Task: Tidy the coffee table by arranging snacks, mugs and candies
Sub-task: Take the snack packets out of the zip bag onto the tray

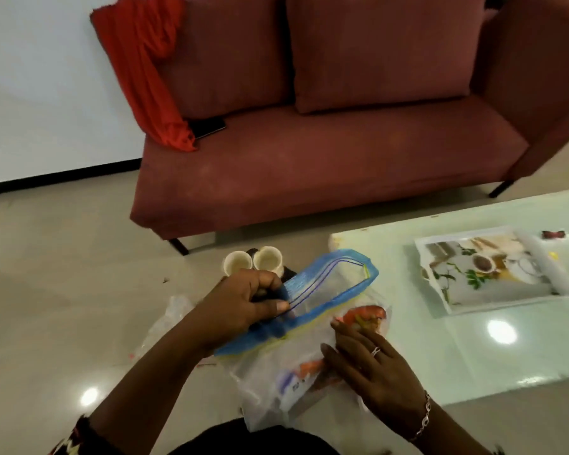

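Blue-rimmed zip bag (309,323) hangs off the worktop (473,339) edge over her lap, left hand (243,307) pinching its gaping mouth, right hand (372,366) flat and open pressing the snacks (363,315) inside, so a slipped pinch could spill them to the floor (63,290).

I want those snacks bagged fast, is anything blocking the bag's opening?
Nothing visible does. The left hand holds the zip bag mouth open, and the right hand pushes the orange snack just below it.
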